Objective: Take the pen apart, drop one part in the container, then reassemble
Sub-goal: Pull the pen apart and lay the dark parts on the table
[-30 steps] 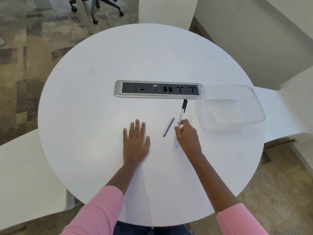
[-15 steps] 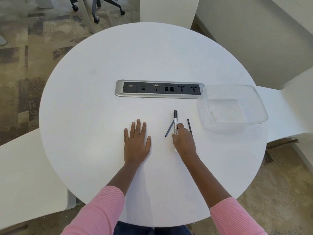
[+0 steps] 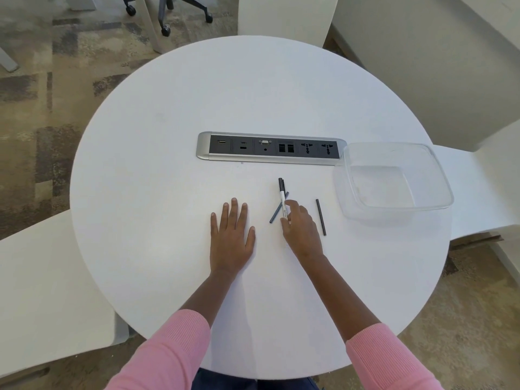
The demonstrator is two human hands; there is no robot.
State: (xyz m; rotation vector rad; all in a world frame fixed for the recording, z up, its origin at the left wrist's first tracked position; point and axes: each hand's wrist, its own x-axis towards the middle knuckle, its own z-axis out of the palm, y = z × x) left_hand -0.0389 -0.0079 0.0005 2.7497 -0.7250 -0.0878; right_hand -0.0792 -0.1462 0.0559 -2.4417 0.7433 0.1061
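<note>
Round white counter [image 3: 168, 192], seen from above. Left of centre: left hand [image 3: 230, 237] pressed flat, fingers [image 3: 235, 209] spread and released, holding nothing. Just right of it, at centre frame: thin dark rod [image 3: 275, 213] lying slanted, crossed by the white pen barrel [image 3: 282, 202] with its black cap end toward the top of the frame. Right hand [image 3: 302, 232] over the barrel's lower end, fingertips [image 3: 289, 205] touching it; whether pinched closed or merely resting, impossible to tell. Further right, apart from the hand: second dark rod [image 3: 320, 217] lying alone. At the right edge: clear container [image 3: 433, 164], seemingly still without a part inside, one corner touching the silver socket strip [image 3: 270, 149] in the upper middle.

Risks, as judged: barrel and slanted rod overlapping, so a lift of one likely to drag or flick the other. Slender round parts prone to rolling on a smooth top, possibly toward the near rim if nudged by the wrist. Container light and close to the counter's right rim; a careless drop against its wall liable to shift it or bounce the piece out.
</note>
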